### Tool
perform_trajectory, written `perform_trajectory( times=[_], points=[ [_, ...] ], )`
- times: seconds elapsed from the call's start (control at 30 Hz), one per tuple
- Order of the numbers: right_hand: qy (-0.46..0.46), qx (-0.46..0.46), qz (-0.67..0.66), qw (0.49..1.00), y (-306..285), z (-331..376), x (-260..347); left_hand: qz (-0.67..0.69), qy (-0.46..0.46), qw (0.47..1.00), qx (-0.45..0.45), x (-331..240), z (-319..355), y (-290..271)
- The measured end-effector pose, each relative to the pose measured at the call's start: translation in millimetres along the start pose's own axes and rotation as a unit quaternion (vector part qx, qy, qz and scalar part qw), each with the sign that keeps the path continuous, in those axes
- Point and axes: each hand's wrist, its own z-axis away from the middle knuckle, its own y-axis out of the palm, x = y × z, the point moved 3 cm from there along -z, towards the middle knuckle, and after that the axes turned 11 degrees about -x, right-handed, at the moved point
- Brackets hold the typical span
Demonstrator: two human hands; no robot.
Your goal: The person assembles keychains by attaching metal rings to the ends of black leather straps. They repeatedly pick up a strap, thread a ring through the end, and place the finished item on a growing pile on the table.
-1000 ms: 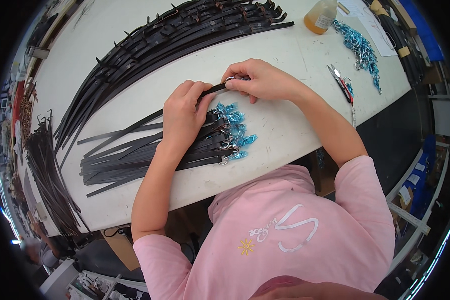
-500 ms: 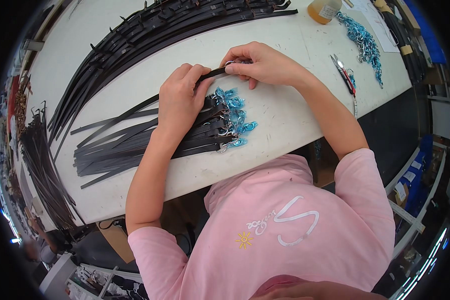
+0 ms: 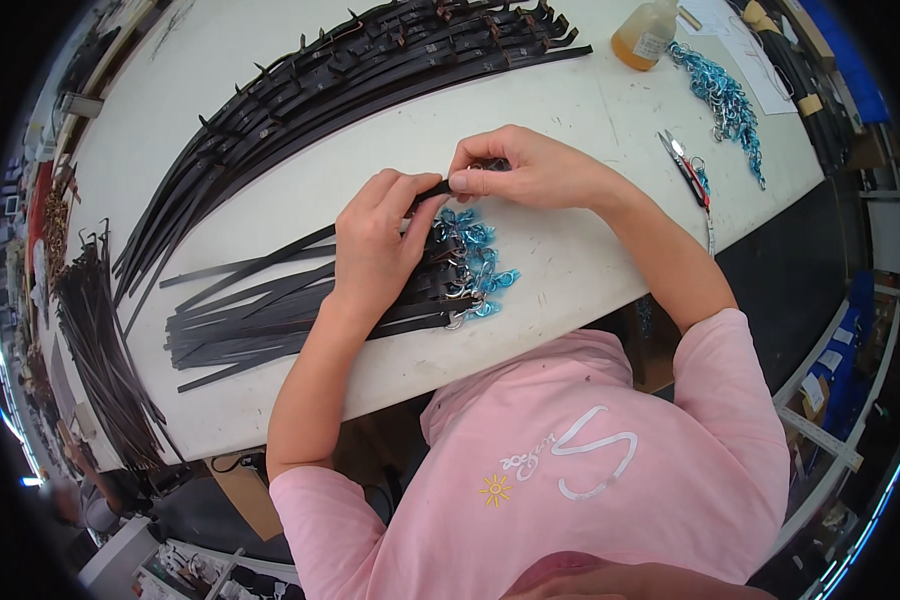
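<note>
Over the white table, my left hand (image 3: 378, 235) pinches a black leather strap (image 3: 432, 192) near its end, with thumb and fingers closed. The strap's long tail (image 3: 270, 262) runs back under that hand to the left. My right hand (image 3: 535, 170) grips the strap's tip between thumb and curled fingers, right beside the left fingertips. Whatever hardware sits at this tip is mostly covered by the right fingers. Just below my hands lies a bundle of finished-looking black straps (image 3: 245, 325), its right ends fitted with metal clasps in blue film (image 3: 480, 262).
A large row of black straps (image 3: 300, 115) curves across the far side. More thin straps (image 3: 110, 345) hang over the left edge. At right lie thread snips (image 3: 685, 165) and a heap of blue-wrapped metal clasps (image 3: 720, 95); a bottle of amber liquid (image 3: 642, 38) stands behind.
My right hand has come slightly nearer and closed over the strap's tip, hiding the metal ring that showed there. My left hand keeps its pinch. The whole view has shifted a little.
</note>
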Motion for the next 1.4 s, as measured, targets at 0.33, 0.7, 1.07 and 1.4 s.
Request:
perform_trajectory(
  times=[0.33,0.7,1.07,1.4],
  points=[
    [-0.095,-0.08,0.21,0.97,16.2,9.7,-8.3,0.02,-0.024,0.999,0.017,-0.4,7.6,10.3],
    [0.008,-0.025,0.014,1.0,6.2,2.7,-9.1,0.046,-0.084,0.995,0.038,2.2,3.8,7.3],
    [0.018,-0.02,0.018,0.999,7.4,-2.4,-14.9,0.05,-0.05,0.997,0.005,10.0,5.7,8.7],
    [-0.034,-0.072,0.205,0.975,9.7,6.6,-4.1,0.062,-0.068,0.995,0.025,15.6,7.0,10.8]
  ],
)
